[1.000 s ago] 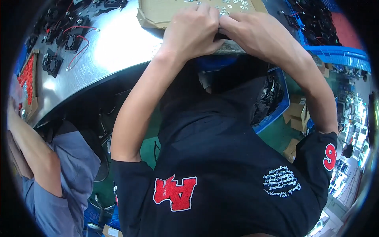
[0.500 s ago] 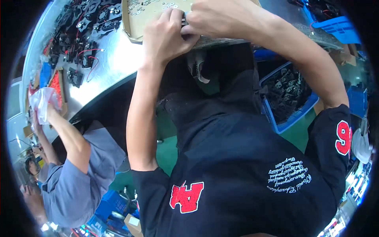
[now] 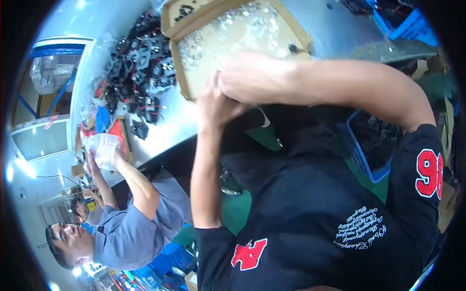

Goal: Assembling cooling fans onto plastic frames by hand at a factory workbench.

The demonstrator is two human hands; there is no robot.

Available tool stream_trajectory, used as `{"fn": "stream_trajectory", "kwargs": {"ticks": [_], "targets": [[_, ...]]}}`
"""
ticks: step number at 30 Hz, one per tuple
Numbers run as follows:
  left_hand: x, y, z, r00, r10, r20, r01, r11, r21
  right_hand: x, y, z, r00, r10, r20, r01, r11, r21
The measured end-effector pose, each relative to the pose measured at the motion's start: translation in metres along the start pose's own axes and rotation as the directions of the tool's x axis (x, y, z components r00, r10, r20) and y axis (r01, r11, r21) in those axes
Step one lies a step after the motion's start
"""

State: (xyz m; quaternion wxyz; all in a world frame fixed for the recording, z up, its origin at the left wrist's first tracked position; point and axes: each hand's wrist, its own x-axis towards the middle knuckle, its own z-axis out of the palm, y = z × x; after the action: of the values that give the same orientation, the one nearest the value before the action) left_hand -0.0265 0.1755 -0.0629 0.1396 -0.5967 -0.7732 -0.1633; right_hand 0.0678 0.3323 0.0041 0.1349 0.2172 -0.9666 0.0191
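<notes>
My left hand point(image 3: 217, 105) and my right hand point(image 3: 255, 77) meet at the near edge of a shallow cardboard box point(image 3: 178, 72). The fingers of the left are curled closed, pressed against the right. My right hand is closed too and slightly smeared by motion; its back hides the fingertips. Whatever lies between the two hands is hidden. Many small silvery washers point(image 3: 257, 24) are scattered over the box floor beyond them. A small dark piece point(image 3: 292, 46) sits at the box's right side.
Left of the box, a heap of black fan-like parts point(image 3: 141, 72) with wires covers the metal table. A co-worker point(image 3: 141, 218) at the left handles a clear plastic bag point(image 3: 103, 149) near red pieces point(image 3: 116, 130). Blue baskets stand at right point(image 3: 361, 153) and upper right point(image 3: 412, 31).
The view has shifted, so more of the box, the heap and the co-worker shows. My hands stay together at the box edge; the small metallic thing glimpsed between them earlier is now hidden.
</notes>
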Motion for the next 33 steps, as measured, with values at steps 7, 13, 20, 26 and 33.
{"fn": "stream_trajectory", "kwargs": {"ticks": [7, 13, 20, 26, 33], "targets": [[0.007, 0.011, -0.007, 0.995, 0.01, -0.094, -0.013, 1.0, -0.027, -0.012, 0.007, -0.019, 0.996, -0.092, 0.022, 0.093, 0.995, -0.042], [0.009, 0.006, -0.011, 0.996, -0.025, -0.086, 0.013, 0.991, -0.134, 0.001, 0.008, -0.036, 0.853, -0.206, 0.479, 0.318, 0.934, -0.165], [0.001, 0.009, -0.007, 0.996, -0.055, -0.073, 0.046, 0.992, -0.115, 0.009, -0.001, -0.044, 0.832, -0.261, 0.49, 0.432, 0.859, -0.276], [0.004, 0.01, -0.005, 0.995, -0.058, -0.086, 0.047, 0.991, -0.128, 0.005, 0.011, -0.039, 0.883, -0.377, 0.279, 0.45, 0.85, -0.275], [0.006, 0.002, -0.013, 0.993, -0.09, -0.079, 0.071, 0.973, -0.22, -0.024, 0.034, -0.042, 1.0, 0.024, 0.018, -0.025, 0.995, 0.102]]}}
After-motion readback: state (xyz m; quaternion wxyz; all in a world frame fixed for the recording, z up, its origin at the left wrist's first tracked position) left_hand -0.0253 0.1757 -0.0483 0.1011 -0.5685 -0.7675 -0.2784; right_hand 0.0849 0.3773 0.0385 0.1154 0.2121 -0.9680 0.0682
